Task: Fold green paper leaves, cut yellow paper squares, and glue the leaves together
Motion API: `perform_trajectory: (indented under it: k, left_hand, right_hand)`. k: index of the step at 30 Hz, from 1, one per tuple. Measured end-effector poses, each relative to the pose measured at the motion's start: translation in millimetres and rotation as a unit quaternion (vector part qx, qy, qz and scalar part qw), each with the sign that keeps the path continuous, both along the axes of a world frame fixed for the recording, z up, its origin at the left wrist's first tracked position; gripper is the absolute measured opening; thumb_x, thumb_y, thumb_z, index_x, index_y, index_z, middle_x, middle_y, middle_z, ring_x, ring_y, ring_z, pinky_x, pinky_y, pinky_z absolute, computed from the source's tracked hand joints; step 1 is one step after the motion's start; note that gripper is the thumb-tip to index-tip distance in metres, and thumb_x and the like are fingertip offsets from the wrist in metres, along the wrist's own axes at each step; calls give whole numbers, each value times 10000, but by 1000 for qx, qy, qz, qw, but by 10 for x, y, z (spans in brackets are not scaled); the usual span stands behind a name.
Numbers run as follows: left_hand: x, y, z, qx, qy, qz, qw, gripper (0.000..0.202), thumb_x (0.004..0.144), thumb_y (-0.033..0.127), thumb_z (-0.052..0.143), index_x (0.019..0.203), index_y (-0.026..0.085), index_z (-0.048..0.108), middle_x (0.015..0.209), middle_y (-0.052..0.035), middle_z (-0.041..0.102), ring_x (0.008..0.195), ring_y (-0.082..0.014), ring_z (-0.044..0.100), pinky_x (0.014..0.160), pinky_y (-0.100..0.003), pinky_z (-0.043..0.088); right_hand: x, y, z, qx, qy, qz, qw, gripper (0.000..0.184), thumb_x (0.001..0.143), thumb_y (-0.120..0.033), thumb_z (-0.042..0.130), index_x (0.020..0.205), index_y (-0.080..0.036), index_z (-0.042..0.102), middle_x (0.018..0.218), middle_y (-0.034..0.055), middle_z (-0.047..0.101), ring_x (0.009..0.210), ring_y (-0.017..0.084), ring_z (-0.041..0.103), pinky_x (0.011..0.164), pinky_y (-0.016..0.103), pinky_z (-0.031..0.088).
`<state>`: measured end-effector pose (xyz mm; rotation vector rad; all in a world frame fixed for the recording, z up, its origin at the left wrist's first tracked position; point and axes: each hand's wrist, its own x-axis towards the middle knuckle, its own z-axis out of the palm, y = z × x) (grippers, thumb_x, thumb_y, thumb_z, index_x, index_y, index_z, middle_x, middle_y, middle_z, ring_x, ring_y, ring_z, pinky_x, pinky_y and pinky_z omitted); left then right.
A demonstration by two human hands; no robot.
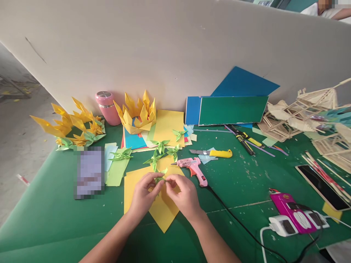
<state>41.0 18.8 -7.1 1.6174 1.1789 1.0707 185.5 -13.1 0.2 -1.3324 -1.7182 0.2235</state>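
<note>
My left hand (pixel 144 193) and my right hand (pixel 182 195) meet over yellow paper sheets (pixel 161 215) on the green table (pixel 241 182). Both pinch a small green folded paper piece (pixel 160 179) between their fingertips. Several more green folded pieces (pixel 160 146) lie just beyond the hands. A pink glue gun (pixel 193 166) rests right of them, its black cord trailing toward the near right.
A yellow paper crown (pixel 137 115), a pink cup (pixel 106 106) and yellow-green paper flowers (pixel 74 128) stand at the back left. A yellow-handled knife (pixel 216 153), pliers (pixel 245 140), blue and green card (pixel 230 107), stick models (pixel 309 113), a phone (pixel 322 186) and a power strip (pixel 296 219) occupy the right.
</note>
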Motion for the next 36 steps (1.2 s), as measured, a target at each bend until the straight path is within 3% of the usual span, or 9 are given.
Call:
perform_trajectory:
  k: [6, 14, 18, 28, 36]
  left_hand:
    - [4, 2, 49, -1, 26, -13, 1000, 161, 771, 289, 578, 866, 210, 681, 756, -17, 655, 546, -111, 523, 519, -222, 476]
    - [-1, 2, 58, 8, 66, -35, 997, 139, 791, 266, 546, 857, 210, 654, 797, -33, 667, 590, -126, 551, 567, -243, 487]
    - [-11, -1, 61, 26, 78, -45, 996, 117, 793, 247, 550, 851, 218, 647, 781, -24, 673, 600, -131, 560, 581, -244, 488]
    - [-6, -18, 47, -21, 46, -43, 998, 159, 790, 284, 547, 907, 212, 626, 797, -27, 658, 591, -125, 556, 585, -246, 502]
    - [-21, -41, 40, -32, 43, -47, 997, 192, 777, 276, 551, 946, 217, 623, 816, -25, 648, 645, -137, 559, 633, -264, 511]
  right_hand:
    - [-5, 5, 1, 19, -43, -16, 999, 118, 859, -121, 482, 843, -213, 553, 694, 14, 649, 632, 155, 627, 565, 257, 500]
    - [52, 38, -33, 34, -88, 5, 996, 220, 895, -123, 468, 1065, -224, 565, 769, 34, 692, 683, 183, 658, 609, 302, 530]
    - [63, 47, -43, 33, -102, 11, 994, 162, 905, -130, 484, 997, -203, 596, 818, 53, 717, 730, 196, 670, 634, 317, 543]
    - [76, 54, -16, 26, -84, 18, 996, 167, 908, -135, 498, 865, -204, 644, 762, 43, 699, 702, 183, 647, 604, 303, 515]
    - [86, 49, 15, 30, -103, -14, 994, 164, 874, -154, 542, 780, -211, 663, 696, 31, 588, 684, 176, 540, 597, 296, 451]
